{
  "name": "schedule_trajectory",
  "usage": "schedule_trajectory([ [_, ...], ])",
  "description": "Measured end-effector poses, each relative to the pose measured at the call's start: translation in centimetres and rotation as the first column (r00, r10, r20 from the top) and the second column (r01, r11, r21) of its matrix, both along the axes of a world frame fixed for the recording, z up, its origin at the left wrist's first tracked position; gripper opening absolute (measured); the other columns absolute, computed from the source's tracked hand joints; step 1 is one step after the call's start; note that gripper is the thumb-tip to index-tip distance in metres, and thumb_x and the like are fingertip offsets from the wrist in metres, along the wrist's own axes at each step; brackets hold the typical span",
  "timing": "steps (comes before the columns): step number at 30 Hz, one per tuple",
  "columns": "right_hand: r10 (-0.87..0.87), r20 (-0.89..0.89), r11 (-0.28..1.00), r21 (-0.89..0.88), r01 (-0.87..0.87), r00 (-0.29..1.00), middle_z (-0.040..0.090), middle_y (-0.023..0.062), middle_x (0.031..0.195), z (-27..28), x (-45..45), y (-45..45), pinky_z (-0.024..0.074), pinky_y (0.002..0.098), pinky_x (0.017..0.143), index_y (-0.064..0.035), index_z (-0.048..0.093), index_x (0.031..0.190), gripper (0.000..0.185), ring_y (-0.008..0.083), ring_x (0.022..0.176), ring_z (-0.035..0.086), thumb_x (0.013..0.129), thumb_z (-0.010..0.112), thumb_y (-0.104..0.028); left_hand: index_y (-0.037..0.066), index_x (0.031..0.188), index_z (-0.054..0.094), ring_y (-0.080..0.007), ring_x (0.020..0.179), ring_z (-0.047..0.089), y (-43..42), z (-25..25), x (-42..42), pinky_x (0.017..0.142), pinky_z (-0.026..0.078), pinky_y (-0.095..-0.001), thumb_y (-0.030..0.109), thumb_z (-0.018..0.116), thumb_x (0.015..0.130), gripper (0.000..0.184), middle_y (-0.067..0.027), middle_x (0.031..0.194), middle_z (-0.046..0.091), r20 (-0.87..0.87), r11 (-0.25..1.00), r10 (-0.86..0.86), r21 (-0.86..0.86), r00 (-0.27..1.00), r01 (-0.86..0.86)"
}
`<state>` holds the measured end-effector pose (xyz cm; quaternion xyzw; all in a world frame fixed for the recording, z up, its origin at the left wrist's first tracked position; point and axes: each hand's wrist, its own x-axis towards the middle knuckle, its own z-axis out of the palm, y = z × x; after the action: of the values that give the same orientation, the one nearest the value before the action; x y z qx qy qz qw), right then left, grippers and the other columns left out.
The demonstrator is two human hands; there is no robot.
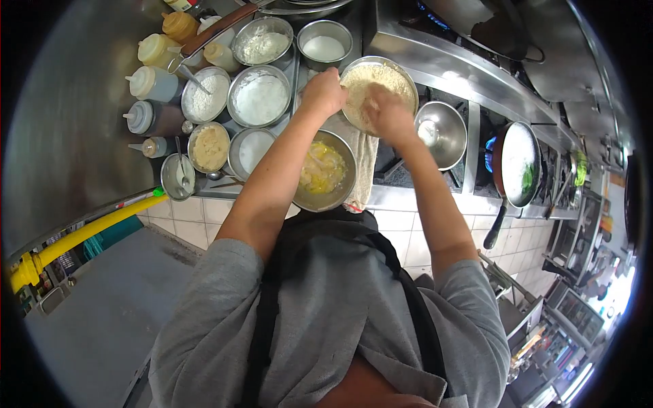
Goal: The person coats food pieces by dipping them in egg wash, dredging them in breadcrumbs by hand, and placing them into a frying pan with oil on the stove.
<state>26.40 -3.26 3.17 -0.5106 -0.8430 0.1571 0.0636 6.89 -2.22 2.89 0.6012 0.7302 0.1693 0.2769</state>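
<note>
A metal bowl of pale crumbs (356, 91) stands at the back of the counter. My left hand (325, 94) is closed at the left rim of this bowl, its fingertips partly hidden. Over the crumbs is my right hand (389, 112), fingers pointing down and smeared by motion, so I cannot make out whether they hold anything. Nearer to me, below my left forearm, sits a metal bowl of beaten egg (322, 170) with pale pieces in it. A beige cloth (366, 166) lies between that bowl and the stove.
To the left are several bowls of white powder (259, 96) and squeeze bottles (153, 84). An almost bare metal bowl (442, 139) rests on the stove at right. Beyond it, a frying pan (520, 163) with white and green contents sits beside a blue flame, its handle toward me.
</note>
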Motion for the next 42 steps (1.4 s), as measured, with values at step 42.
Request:
schedule_trajectory([
  [42,-0.080,-0.092,0.985,-0.161,0.065,0.993,0.067,0.0120,0.111,1.0,-3.7,0.5,0.0491,0.0449,0.094,-0.0065,0.063,0.107,0.025,0.0297,0.105,0.064,0.093,0.053,-0.025,0.008,0.100,0.068,-0.0329,0.099,0.067,1.6,2.7,-5.1,0.090,0.042,-0.0527,0.019,0.063,0.080,0.024,-0.0146,0.100,0.071,-0.404,0.947,-0.322,-0.159,0.856,0.280],
])
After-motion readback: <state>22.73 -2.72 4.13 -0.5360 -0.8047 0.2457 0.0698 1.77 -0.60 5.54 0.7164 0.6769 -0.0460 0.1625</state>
